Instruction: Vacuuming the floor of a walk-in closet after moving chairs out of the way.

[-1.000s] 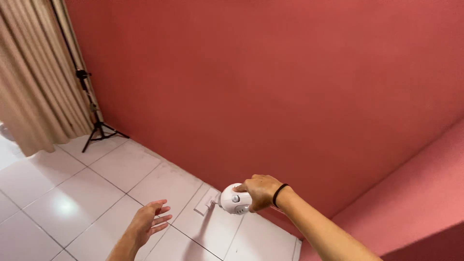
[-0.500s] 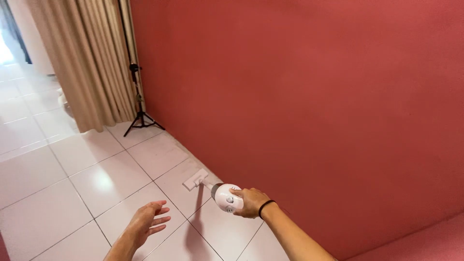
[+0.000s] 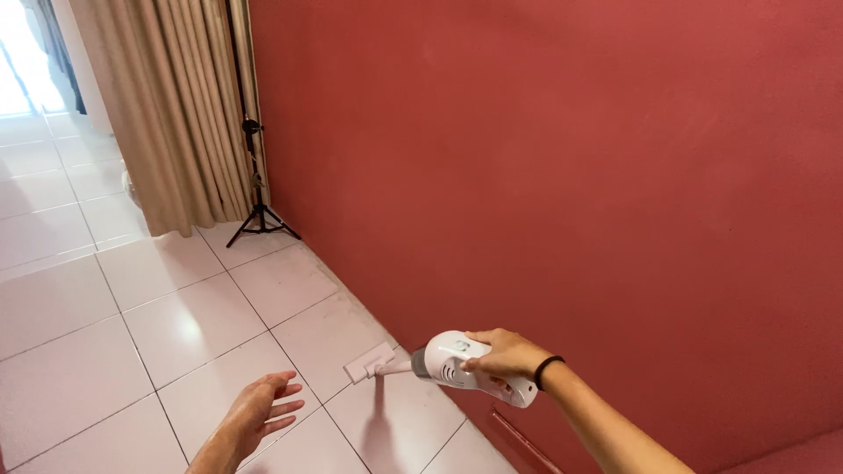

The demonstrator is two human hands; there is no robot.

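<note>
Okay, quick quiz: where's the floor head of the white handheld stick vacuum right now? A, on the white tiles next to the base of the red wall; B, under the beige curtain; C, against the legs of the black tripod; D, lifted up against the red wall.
A: the floor head of the white handheld stick vacuum, held in the right hand, lies on the white tiles beside the red wall.

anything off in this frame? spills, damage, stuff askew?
Nothing stands out. The right hand grips a white stick vacuum, its floor head on the white tiled floor by the red wall. The left hand hangs open. A tripod stands upright by the curtain.
</note>
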